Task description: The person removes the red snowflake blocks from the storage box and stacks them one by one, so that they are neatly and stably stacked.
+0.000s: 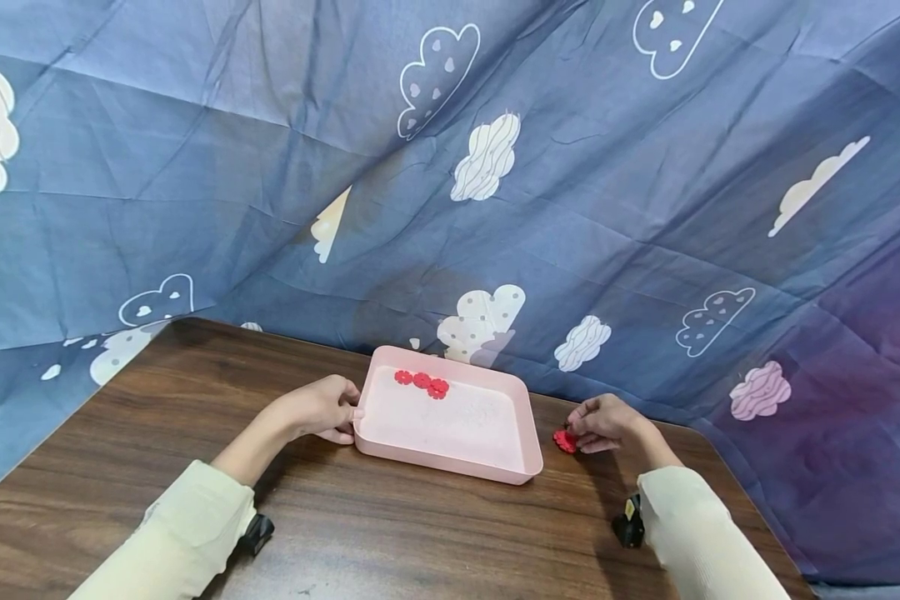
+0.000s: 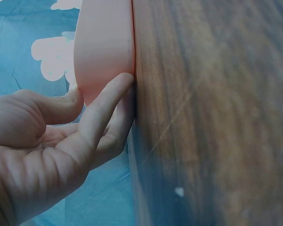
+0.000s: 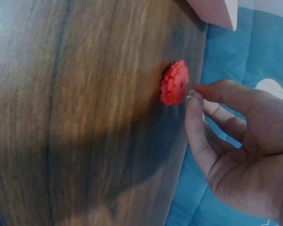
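A pink tray (image 1: 450, 465) sits on the wooden table. Inside it, near the back left, lie several red flower-shaped discs (image 1: 422, 380). My left hand (image 1: 322, 408) holds the tray's left end, thumb at the rim and fingers against the outer wall (image 2: 104, 47). To the right of the tray, a small stack of red flower-shaped discs (image 3: 175, 83) rests on the table. The fingertips of my right hand (image 1: 606, 423) come close together right beside that stack; in the right wrist view a narrow gap separates this hand (image 3: 245, 136) from the discs.
A blue cloth (image 1: 390, 208) with cloud prints hangs behind the table (image 1: 360, 533) and along its right side. The tray stands near the table's back edge. Dark wrist devices (image 1: 628, 523) sit at both sleeves.
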The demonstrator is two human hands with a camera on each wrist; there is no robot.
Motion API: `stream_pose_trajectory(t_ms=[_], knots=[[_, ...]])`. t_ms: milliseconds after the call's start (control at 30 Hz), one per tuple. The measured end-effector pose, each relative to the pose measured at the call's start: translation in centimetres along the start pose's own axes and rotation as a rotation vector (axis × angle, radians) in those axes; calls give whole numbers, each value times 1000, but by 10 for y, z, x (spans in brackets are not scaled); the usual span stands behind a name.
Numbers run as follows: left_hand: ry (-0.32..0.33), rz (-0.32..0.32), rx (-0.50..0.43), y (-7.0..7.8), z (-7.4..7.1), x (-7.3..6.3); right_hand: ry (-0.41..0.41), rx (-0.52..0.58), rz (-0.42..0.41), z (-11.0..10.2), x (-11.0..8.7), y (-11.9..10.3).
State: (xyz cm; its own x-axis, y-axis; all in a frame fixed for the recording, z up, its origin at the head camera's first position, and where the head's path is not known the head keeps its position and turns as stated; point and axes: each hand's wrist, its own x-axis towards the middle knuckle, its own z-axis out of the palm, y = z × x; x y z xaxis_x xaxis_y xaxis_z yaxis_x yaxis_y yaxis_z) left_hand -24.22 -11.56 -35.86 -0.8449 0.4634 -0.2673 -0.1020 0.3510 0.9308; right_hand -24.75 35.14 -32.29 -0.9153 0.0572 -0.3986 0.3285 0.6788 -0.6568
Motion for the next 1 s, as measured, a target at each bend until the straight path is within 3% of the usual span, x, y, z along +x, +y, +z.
stream_pose_trajectory(t_ms=[400, 1000], knots=[[-16, 15, 14, 1, -2, -1, -9, -39, -57, 0, -1, -40], [-3, -43, -12, 4, 0, -3, -53, -113, -104, 28, 14, -103]])
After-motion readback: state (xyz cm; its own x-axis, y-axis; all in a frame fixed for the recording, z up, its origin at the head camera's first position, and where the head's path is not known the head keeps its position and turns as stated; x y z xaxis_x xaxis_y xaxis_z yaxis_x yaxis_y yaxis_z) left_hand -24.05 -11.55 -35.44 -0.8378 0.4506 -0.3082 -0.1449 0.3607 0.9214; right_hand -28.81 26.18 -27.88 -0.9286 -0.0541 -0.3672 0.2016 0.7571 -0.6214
